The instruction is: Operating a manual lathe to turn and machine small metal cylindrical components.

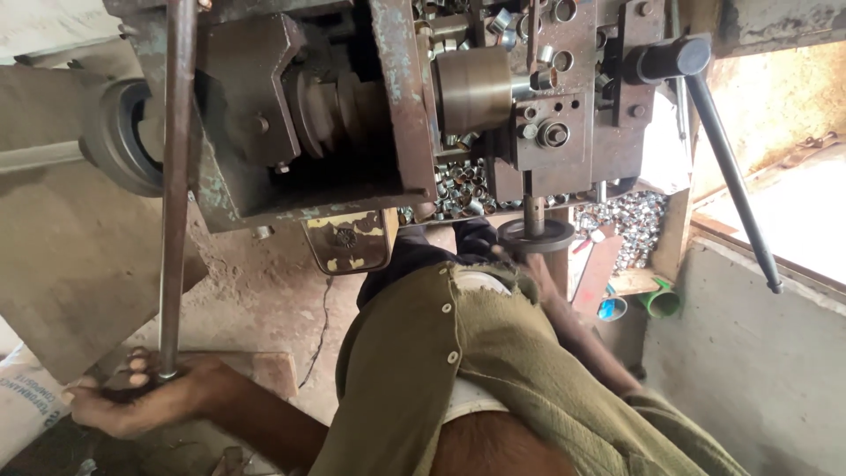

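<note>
My left hand (132, 401) is at the lower left, closed around the bottom end of a long, thin metal rod (174, 220) that runs straight up past the machine. My right forearm (568, 322) reaches across my olive shirt (458, 353) towards a small dark handwheel (536, 234) under the machine. The right hand is blurred and partly hidden at the wheel's left edge, so its grip is unclear. The worn metal machine (405, 132) fills the top of the view, with a brass-coloured cylinder (476, 88) at its centre.
Several small shiny metal rings lie in a tray under the machine (463, 189) and in a wooden box (630, 220) to the right. A long dark lever (731, 167) slants down on the right. A green cup (661, 301), a concrete wall (749, 370) and a white sack (22, 410) are nearby.
</note>
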